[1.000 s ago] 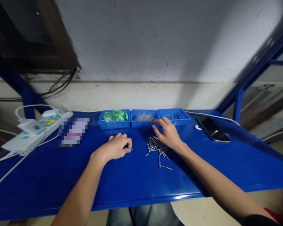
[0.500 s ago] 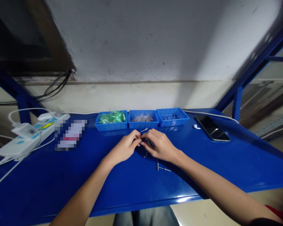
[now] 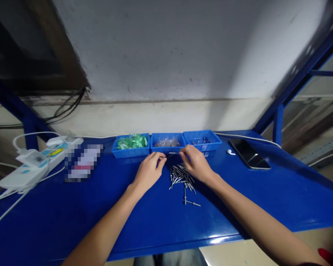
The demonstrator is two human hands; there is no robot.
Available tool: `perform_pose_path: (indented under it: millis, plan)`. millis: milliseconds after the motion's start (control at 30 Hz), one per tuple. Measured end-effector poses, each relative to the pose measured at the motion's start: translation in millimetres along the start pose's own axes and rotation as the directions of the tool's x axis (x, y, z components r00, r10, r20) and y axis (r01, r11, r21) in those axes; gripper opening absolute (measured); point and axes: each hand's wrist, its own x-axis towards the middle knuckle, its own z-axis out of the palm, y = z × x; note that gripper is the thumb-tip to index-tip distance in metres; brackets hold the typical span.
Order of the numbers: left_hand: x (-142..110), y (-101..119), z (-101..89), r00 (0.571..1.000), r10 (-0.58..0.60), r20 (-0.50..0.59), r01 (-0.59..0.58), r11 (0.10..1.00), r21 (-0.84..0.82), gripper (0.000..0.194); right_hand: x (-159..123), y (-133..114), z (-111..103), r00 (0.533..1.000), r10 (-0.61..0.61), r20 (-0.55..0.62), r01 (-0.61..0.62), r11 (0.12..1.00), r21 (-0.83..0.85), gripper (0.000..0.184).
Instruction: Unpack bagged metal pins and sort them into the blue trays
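Note:
My left hand (image 3: 150, 168) pinches a thin metal blind rivet (image 3: 172, 153), which points right from its fingertips. Just to the right, my right hand (image 3: 195, 162) is closed with thumb and fingers together near the rivet's far end; whether anything is between them is hidden. Below and between the hands lies a loose pile of silvery blind rivets (image 3: 180, 176), partly covered by my right hand. Two more rivets (image 3: 185, 200) rest apart from the pile, toward the front edge.
Along the back stand three blue bins: one with green packets (image 3: 131, 152), one with clear packets (image 3: 166, 149), one with a few metal pieces (image 3: 204, 147). A phone (image 3: 249, 153) and white earbud (image 3: 231, 152) lie right. Left are a power strip (image 3: 22, 173) and cables.
My right hand has lifted up and right off the pile, which now shows. The rivet in my left hand now lies between both hands. The view has tilted slightly.

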Motion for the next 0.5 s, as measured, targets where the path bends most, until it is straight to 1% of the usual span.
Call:
perform_pose_path:
  millis: [33,100,133,200,300,367,433,500]
  plan:
    - [2.6,-0.6,3.3,0.999,0.035,0.001,-0.035,0.993,0.115,0.018,1.3,7.4,-1.5,0.998,0.030,-0.058,-0.031,0.999,-0.023,0.014]
    - [6.5,-1.2,10.3,0.996,0.078,0.053,-0.091,0.951,0.297,0.019,4.1,20.1,-3.4,0.989,0.057,-0.139,-0.068,0.995,-0.075,0.014]
    - [7.8,-1.3,13.5,0.994,0.083,0.076,-0.105,0.925,0.365,0.020,5.5,24.8,-3.2,0.987,0.061,-0.151,-0.076,0.992,-0.097,0.014]
    - [9.5,-1.2,18.5,0.994,0.072,0.082,-0.101,0.888,0.448,0.022,7.7,30.4,0.7,0.990,0.054,-0.128,-0.070,0.989,-0.128,0.013]
    - [13.0,-2.1,21.4,0.999,0.004,0.052,-0.028,0.884,0.467,0.020,9.1,32.6,13.0,0.999,0.029,-0.039,-0.035,0.988,-0.149,0.014]
    - [15.8,-3.6,21.4,0.996,-0.049,0.069,0.014,0.901,0.433,0.015,9.0,33.3,20.4,1.000,0.028,0.005,-0.027,0.987,-0.156,0.016]
    - [16.8,-5.3,20.8,0.994,-0.060,0.090,0.019,0.920,0.392,0.013,8.3,35.5,24.0,0.998,0.051,0.023,-0.047,0.986,-0.158,0.017]
    - [14.8,-6.8,19.9,0.995,-0.037,0.090,0.001,0.932,0.363,0.014,7.8,39.5,23.8,0.997,0.077,0.027,-0.072,0.986,-0.149,0.019]
